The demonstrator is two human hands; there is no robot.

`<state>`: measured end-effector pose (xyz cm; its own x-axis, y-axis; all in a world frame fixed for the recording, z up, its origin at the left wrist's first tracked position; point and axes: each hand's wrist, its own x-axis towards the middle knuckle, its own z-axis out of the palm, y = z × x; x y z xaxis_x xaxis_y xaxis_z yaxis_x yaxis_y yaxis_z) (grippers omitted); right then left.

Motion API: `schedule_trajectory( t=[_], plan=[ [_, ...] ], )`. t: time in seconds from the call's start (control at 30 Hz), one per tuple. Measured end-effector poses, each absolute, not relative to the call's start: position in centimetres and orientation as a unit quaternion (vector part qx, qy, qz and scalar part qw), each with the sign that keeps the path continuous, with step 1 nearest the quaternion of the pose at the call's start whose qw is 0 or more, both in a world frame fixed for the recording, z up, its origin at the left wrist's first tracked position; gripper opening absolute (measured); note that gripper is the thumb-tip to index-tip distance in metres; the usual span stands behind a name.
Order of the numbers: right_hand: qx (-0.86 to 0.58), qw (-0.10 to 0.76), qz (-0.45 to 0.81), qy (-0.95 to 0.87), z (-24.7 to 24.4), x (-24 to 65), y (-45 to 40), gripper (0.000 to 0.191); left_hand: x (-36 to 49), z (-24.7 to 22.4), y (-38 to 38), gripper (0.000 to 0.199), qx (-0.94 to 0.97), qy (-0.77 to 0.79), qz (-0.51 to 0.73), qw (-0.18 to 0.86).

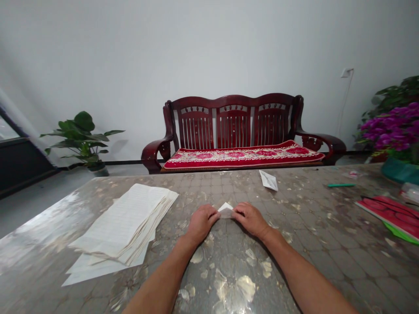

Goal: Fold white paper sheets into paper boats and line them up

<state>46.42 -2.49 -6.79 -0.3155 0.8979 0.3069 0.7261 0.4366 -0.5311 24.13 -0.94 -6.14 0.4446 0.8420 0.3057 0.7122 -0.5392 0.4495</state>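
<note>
I see the left hand [202,221] and right hand [250,218] each pinching a side of the small folded paper [225,210] above the table [229,257], right of the paper stack [121,222], and I judge even pressure and matched edges would keep its creases crisp.

Red bench [234,124] (patterned cushion [242,156] on top), potted plant [83,137], purple flowers [393,126]

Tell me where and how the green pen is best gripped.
Probably around its middle, from above, fingertips pinching its near and far long sides: the green pen is slim and lies flat on the table, running left to right.
</note>
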Motion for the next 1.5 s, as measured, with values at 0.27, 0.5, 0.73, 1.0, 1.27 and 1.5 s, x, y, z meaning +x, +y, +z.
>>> schedule_trajectory(
  t=[0.27,0.5,0.73,1.0,1.27,1.5],
  plan=[
    [-0.586,0.216,0.078,-0.778,-6.3,45.9,-2.3,0.022,24.3,-6.3,-0.4,0.024,0.824,0.505,0.224,0.125],
    [-0.626,0.2,0.069,-0.751,-5.6,45.3,-2.8,0.012,24.5,-5.9,-0.9,0.016,0.799,0.534,0.235,0.146],
    [-0.625,0.205,0.055,-0.752,-6.0,45.2,-2.9,0.022,24.9,-6.0,-0.9,0.019,0.792,0.546,0.235,0.138],
    [-0.593,0.184,-0.003,-0.784,-5.9,45.0,-3.2,0.028,25.0,-6.3,-0.8,0.021,0.818,0.518,0.235,0.083],
    [-0.586,0.151,-0.02,-0.796,-5.7,44.4,-2.9,0.018,25.5,-7.8,-0.4,0.053,0.894,0.356,0.242,0.126],
    [-0.602,0.136,-0.033,-0.786,-5.6,44.7,-3.6,0.029,25.8,-7.4,-1.8,0.053,0.915,0.384,0.108,0.058]
  ],
)
